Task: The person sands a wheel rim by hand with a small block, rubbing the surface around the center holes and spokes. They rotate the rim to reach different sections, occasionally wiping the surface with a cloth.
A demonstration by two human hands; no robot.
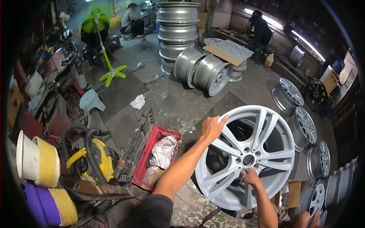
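Observation:
A pale grey car wheel rim (276, 151) with paired spokes is tilted up in front of me, its face toward me. My left hand (213, 128) grips its upper left edge, the thumb lying on the lip. Close to the centre hole, my right hand (249, 176) presses against the lower spokes with its fingers curled. Whatever those fingers may hold is hidden. Camouflage cloth (194, 203) covers my lap below the rim.
Left of me are a red toolbox (137, 173) with a rag, a yellow vacuum (99, 155) and tape rolls (48, 161). Stacked rims (178, 32) and a green fan (110, 72) stand ahead. More rims (304, 123) line the right. Two people (133, 21) sit farther back.

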